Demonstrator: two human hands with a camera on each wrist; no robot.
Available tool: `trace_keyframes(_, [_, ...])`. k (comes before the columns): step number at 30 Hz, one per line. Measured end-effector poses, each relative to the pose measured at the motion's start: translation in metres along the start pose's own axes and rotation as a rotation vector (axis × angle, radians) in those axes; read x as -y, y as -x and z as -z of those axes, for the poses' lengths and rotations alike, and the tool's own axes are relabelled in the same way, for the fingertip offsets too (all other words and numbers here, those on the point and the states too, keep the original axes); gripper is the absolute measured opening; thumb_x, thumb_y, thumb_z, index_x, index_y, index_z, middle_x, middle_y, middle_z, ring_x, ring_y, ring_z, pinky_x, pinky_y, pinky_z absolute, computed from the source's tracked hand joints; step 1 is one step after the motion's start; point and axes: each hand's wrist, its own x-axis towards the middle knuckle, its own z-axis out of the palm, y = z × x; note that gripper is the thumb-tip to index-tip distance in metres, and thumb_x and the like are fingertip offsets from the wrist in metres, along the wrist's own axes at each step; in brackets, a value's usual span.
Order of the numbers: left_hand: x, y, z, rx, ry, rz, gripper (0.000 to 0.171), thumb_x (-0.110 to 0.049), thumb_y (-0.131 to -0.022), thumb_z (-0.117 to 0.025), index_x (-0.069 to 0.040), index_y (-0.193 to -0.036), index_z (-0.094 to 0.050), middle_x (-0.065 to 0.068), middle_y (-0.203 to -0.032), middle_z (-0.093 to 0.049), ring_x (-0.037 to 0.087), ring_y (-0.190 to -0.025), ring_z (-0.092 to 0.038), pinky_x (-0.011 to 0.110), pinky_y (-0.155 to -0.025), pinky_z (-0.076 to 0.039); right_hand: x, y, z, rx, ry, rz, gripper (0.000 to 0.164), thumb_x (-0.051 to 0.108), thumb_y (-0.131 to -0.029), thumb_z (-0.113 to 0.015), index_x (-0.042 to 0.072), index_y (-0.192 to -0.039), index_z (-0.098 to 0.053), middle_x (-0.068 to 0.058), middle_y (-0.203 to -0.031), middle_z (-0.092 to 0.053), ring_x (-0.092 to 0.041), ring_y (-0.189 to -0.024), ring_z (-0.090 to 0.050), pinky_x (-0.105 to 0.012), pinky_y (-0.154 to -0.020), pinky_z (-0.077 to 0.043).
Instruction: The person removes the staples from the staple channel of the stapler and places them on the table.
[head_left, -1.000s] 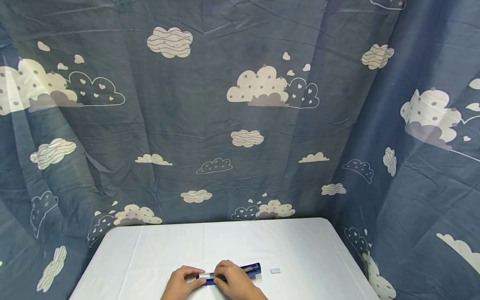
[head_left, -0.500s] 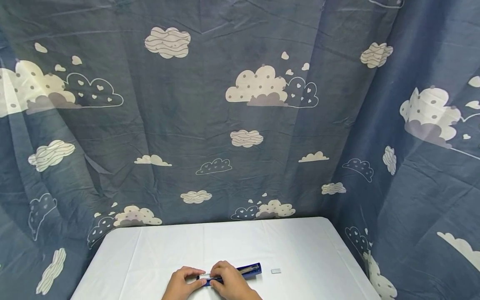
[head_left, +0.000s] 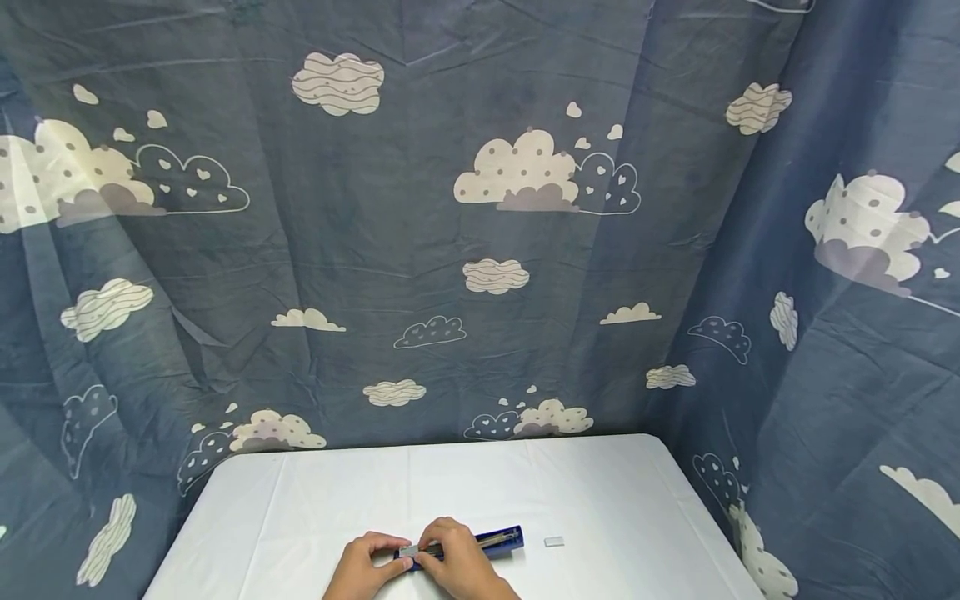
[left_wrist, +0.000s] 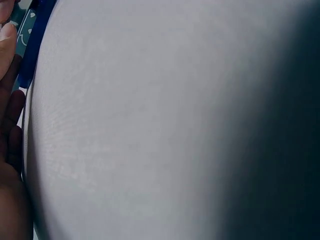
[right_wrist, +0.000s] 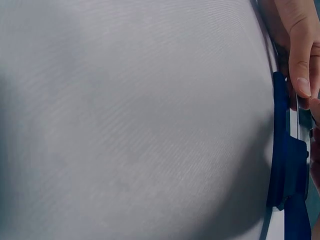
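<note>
On the white table lies a blue stapler (head_left: 504,541) with its top swung open, its metal inner parts showing at the right end. My left hand (head_left: 362,568) grips its left end between thumb and fingers. My right hand (head_left: 459,562) pinches at the middle of the stapler, thumb and fingertips close to the left ones. A short grey strip (head_left: 408,551) shows in the channel between both hands' fingertips; it looks like staples. In the right wrist view the stapler's blue base (right_wrist: 279,150) runs along the right edge, with the left thumb over its far end.
A small grey staple strip (head_left: 554,542) lies on the white tablecloth (head_left: 600,500), right of the stapler. Blue curtains (head_left: 405,208) with cloud prints hang behind the table and at both sides.
My right hand has slid slightly left along the stapler, toward the left fingertips, uncovering more of its right part. My left hand stays in place.
</note>
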Motion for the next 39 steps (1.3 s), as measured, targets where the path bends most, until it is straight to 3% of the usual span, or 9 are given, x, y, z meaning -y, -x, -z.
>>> trace_keyframes(10, [0.001,0.001,-0.002,0.014,0.022,-0.022,0.033,-0.048,-0.084,-0.082,-0.025,-0.108,-0.080,-0.014,-0.106,-0.076,0.003,-0.102,-0.065,0.022,-0.092,-0.051,0.001,-0.003,-0.002,-0.009,0.000,-0.052,0.012,0.021,-0.087,-0.084,0.021,-0.089,-0.072,0.013,-0.091,-0.070,0.001,-0.092,-0.063,-0.026,-0.084,-0.054])
trace_keyframes(15, [-0.001,0.001,-0.004,0.003,0.012,-0.043,0.033,-0.047,-0.083,-0.083,-0.024,-0.108,-0.080,-0.012,-0.105,-0.076,0.003,-0.101,-0.065,0.023,-0.092,-0.052,0.000,-0.003,-0.001,0.024,0.006,-0.094,0.014,0.024,-0.089,-0.083,0.019,-0.098,-0.074,0.013,-0.096,-0.072,0.001,-0.095,-0.064,-0.027,-0.086,-0.055])
trace_keyframes(23, [0.003,0.002,-0.007,-0.004,0.023,-0.055,0.032,-0.043,-0.083,-0.084,-0.022,-0.107,-0.080,-0.010,-0.103,-0.077,0.003,-0.098,-0.066,0.023,-0.089,-0.053,0.000,0.000,-0.001,0.037,0.094,0.020,0.008,0.022,-0.092,-0.078,0.018,-0.099,-0.078,0.010,-0.096,-0.073,0.000,-0.095,-0.065,-0.024,-0.085,-0.056])
trace_keyframes(29, [0.003,0.003,-0.007,0.008,0.028,-0.048,0.030,-0.042,-0.084,-0.084,-0.023,-0.107,-0.080,-0.010,-0.103,-0.077,0.003,-0.097,-0.066,0.023,-0.090,-0.053,-0.001,0.003,0.000,0.019,0.101,0.052,0.007,0.022,-0.094,-0.076,0.018,-0.099,-0.077,0.010,-0.096,-0.073,-0.001,-0.095,-0.065,-0.024,-0.084,-0.056])
trace_keyframes(39, [0.001,0.001,-0.002,-0.029,0.015,-0.009,0.029,-0.042,-0.082,-0.086,-0.026,-0.105,-0.080,-0.010,-0.104,-0.075,0.005,-0.100,-0.066,0.026,-0.091,-0.052,-0.001,-0.001,0.013,0.009,0.015,0.001,0.008,0.020,-0.095,-0.075,0.018,-0.102,-0.076,0.010,-0.102,-0.073,-0.002,-0.101,-0.065,-0.029,-0.091,-0.055])
